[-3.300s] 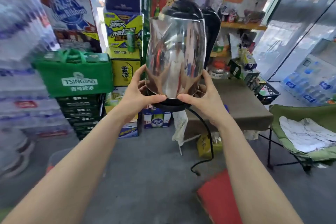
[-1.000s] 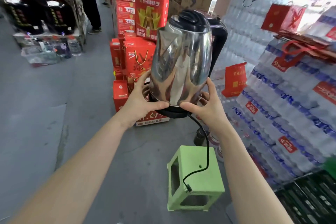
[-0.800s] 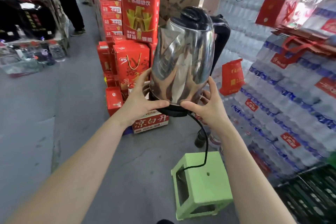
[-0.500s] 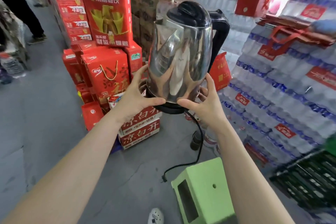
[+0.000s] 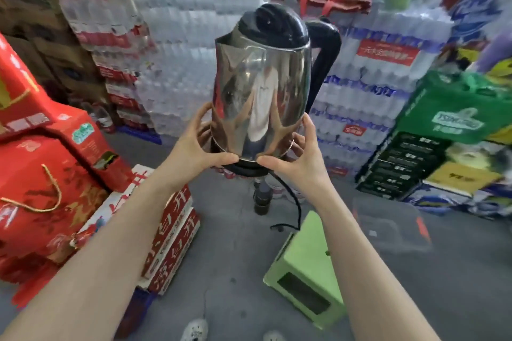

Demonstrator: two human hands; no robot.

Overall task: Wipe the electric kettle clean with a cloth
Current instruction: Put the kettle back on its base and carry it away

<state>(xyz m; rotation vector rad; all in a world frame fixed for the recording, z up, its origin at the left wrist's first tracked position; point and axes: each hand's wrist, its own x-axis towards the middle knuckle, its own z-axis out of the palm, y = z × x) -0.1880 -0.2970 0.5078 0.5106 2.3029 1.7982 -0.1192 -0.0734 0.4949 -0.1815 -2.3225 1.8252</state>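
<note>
A shiny steel electric kettle (image 5: 260,86) with a black lid and black handle is held upright in the air in front of me, sitting on its black base (image 5: 248,169). My left hand (image 5: 198,148) grips the lower left of the kettle and base. My right hand (image 5: 297,153) grips the lower right. A black power cord (image 5: 293,201) hangs from the base toward the floor. No cloth is in view.
A light green plastic stool (image 5: 310,266) stands on the grey floor below my right arm. Red gift boxes (image 5: 52,174) are stacked at left, red-and-white cartons (image 5: 169,232) beside them. Stacks of bottled water (image 5: 177,50) fill the back, green and black beer crates (image 5: 432,147) the right.
The view has swung to the right past the red boxes toward the bottled water and green crates. Both hands keep the same hold on the kettle and base.
</note>
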